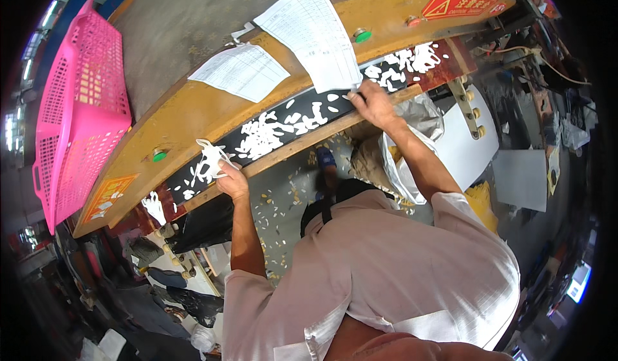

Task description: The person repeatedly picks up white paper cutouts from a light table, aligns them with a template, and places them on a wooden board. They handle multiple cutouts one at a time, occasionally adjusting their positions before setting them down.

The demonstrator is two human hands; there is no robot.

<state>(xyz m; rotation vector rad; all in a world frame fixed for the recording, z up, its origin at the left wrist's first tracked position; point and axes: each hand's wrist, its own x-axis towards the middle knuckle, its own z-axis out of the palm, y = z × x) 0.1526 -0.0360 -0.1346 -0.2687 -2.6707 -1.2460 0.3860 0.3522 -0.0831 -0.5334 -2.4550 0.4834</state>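
Note:
My left hand [232,181] is closed on a white cut-out piece with open loops [210,157], held just over the left part of a black work strip [302,106]. Farther right, my right hand [376,105] reaches the strip near the wooden front rail [302,143]. Its fingers are bent together at the tips; whatever they hold, if anything, is too small to make out. Small white offcuts [261,135] lie in a loose heap between the hands. More white pieces [412,59] lie beyond my right hand, and another white looped piece [153,208] rests at the strip's left end.
Behind the strip stands a curved yellow machine panel [212,113] with a green button [362,35] and a red button [412,21]. Two printed sheets [309,36] hang over it. A pink basket [84,123] is at the left. Scraps litter the floor [283,206]; a white sack [418,126] stands right.

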